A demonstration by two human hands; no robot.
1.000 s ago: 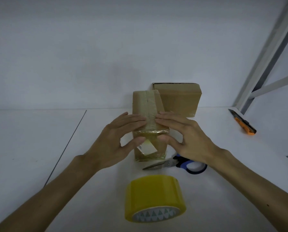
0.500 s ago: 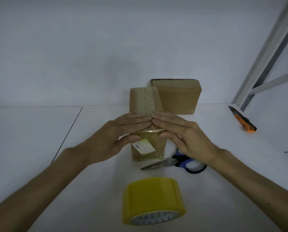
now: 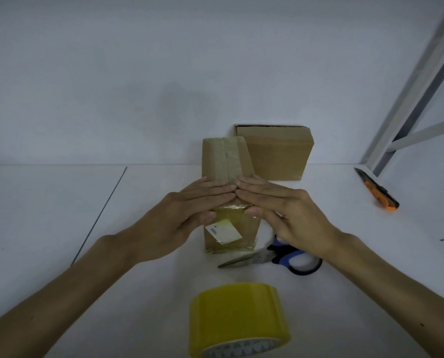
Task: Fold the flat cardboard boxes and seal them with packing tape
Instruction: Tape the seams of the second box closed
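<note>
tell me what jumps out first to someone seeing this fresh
The eye lands on two hands at mid-frame: the left hand and right hand press flat, fingertips meeting, on the taped cardboard box standing on the white table. Next comes the bright yellow tape roll at the near edge, then the blue-handled scissors right of the box and the orange utility knife far right.

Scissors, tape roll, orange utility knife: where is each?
scissors [image 3: 261, 257], head view, on the blades by the pivot.
tape roll [image 3: 237, 316], head view, on its yellow outer band.
utility knife [image 3: 376, 188], head view, on its orange body.
</note>
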